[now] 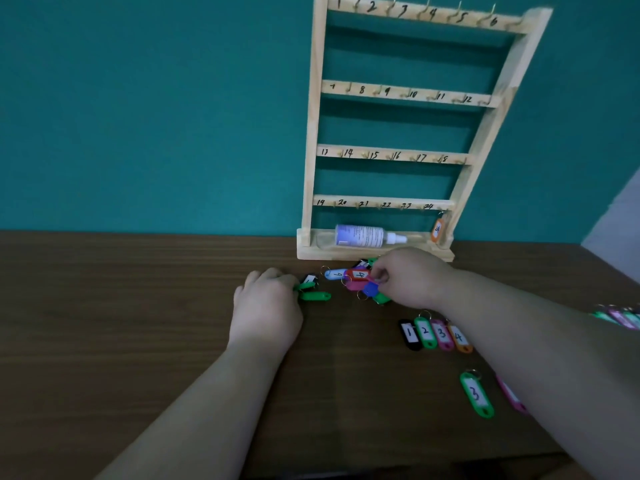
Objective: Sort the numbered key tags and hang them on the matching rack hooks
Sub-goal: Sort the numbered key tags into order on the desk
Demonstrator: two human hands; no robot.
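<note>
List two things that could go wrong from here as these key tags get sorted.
The right hand pinches at a blue tag in the heaped pile, where rings overlap. Lifting it may drag neighbours along, and the left hand, gripping a green tag, cannot steady them.
The right forearm passes close by the sorted row of tags 1 to 4. Pulling back could scatter it.

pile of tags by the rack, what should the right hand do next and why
Probably lift the blue tag clear of the pile and turn it over. The right hand already seems to pinch it, its number does not show, and the sorted row nearby reads only 1 to 4, so it needs reading before it can be placed.
</note>
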